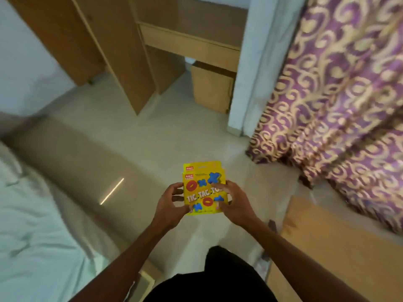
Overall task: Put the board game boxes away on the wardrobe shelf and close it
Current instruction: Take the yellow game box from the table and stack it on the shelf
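Floor (174, 138): pale, glossy tile, as I see it. Standing directly on it: wooden wardrobe (130, 51), door open; small cardboard-coloured box (211, 88) under its shelf; bed (32, 225) at my left; curtain (338, 105) hem touching.

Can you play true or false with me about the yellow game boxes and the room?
1. Both hands hold the yellow Tic Tac Toe boxes. True: the left hand and right hand each have a grip on a side.
2. The boxes lie on the bed. False: they are held above the floor.
3. The wardrobe is open. True.
4. The curtain is plain green. False: it is purple with gold swirls.
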Motion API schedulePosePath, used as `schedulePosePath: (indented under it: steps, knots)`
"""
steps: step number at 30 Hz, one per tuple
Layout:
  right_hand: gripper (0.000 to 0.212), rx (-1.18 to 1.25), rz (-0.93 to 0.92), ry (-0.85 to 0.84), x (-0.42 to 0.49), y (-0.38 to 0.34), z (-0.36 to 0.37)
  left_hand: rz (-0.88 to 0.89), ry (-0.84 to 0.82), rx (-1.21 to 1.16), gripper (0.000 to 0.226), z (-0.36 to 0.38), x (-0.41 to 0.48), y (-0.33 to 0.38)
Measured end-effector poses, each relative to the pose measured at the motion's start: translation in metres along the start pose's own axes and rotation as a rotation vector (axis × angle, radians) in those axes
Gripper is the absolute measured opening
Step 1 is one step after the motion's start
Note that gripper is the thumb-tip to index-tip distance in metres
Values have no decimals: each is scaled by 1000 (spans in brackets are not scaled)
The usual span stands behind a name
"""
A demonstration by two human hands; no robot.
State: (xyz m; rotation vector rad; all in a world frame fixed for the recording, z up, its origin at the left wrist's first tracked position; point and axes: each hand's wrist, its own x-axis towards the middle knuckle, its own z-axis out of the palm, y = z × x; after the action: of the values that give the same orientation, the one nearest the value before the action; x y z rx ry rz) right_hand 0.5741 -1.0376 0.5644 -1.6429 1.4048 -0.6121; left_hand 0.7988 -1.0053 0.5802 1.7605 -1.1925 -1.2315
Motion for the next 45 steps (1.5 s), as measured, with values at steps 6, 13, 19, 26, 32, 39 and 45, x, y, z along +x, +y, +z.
schedulePosePath:
  steps: [6, 13, 19, 26, 32, 39, 45]
  knots:
    - [58, -61, -135, -136, 112, -27, 29, -35, 162, -71, 75, -49, 66, -5]
    - [65, -85, -167, -313, 259, -79, 67, -85, 340, -117, 88, -116, 165, 6]
    - [72, -81, -210, -472, 370, -144, 111, -127, 494, -78, 87, -183, 229, 7]
    - [71, -144, -313, -634, 508, -231, 221, -172, 644, -102, 80, -314, 319, -18]
    - [70, -159, -356, -675, 593, -318, 319, -188, 689, -129, 83, -442, 382, -38]
    - [69, -122, -364, -703, 697, -418, 418, -190, 743, -151, 84, -589, 460, -51]
    - [70, -106, -370, -712, 808, -478, 522, -227, 750, -135, 84, -718, 550, -77]
